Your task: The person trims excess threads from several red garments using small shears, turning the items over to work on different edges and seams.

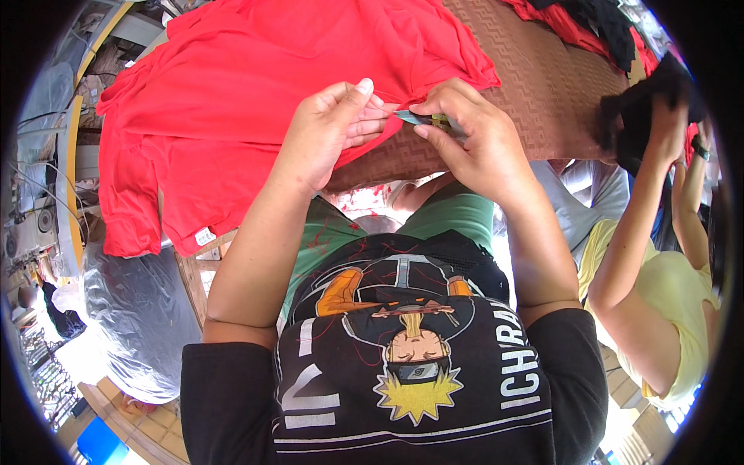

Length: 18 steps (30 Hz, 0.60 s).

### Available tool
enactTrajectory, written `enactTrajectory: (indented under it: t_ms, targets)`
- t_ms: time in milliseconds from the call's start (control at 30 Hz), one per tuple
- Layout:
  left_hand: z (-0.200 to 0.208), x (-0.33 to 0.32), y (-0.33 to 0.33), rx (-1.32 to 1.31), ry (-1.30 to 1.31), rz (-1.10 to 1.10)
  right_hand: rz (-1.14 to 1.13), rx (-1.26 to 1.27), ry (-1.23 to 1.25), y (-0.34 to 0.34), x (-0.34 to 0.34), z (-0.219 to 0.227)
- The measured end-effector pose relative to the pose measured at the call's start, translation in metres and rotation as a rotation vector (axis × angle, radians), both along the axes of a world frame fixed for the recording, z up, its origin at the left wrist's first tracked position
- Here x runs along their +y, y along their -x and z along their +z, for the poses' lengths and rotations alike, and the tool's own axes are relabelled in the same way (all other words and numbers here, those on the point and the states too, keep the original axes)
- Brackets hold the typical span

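A large red garment (256, 85) lies spread over the table's near edge. My left hand (333, 124) is at its hem, thumb and forefinger closed together. Its other fingers lie over the red cloth, and exactly how much fabric or thread they pinch is hard to see. My right hand (473, 132) is closed around small thread snips (415, 118). Their blades point left, at the left fingertips, right by the garment's edge.
The brown patterned table cover (535, 85) reaches to the right, with black and red cloth (601, 27) at the back. A person in yellow (659, 294) handles dark cloth (651, 105) close on my right. A plastic-covered bundle (136, 318) stands at left. Red thread scraps (341, 232) cling to my lap.
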<state>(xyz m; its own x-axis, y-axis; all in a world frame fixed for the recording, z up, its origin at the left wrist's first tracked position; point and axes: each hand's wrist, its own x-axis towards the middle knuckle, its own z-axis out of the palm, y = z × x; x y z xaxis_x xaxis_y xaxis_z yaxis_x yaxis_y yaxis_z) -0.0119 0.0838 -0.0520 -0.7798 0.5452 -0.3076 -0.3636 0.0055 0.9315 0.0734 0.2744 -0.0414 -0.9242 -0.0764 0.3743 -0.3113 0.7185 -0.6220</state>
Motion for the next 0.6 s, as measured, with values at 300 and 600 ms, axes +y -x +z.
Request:
enactTrajectory:
  t_ms: [300,600]
  targets:
    - [0.004,0.0,-0.005,0.069,0.031,-0.058,-0.031,0.009,-0.088,-0.005,-0.007,0.006]
    - [0.092,-0.057,-0.032,1.251,0.629,-0.721,-0.224,0.178,-0.091,-0.016,0.023,0.03]
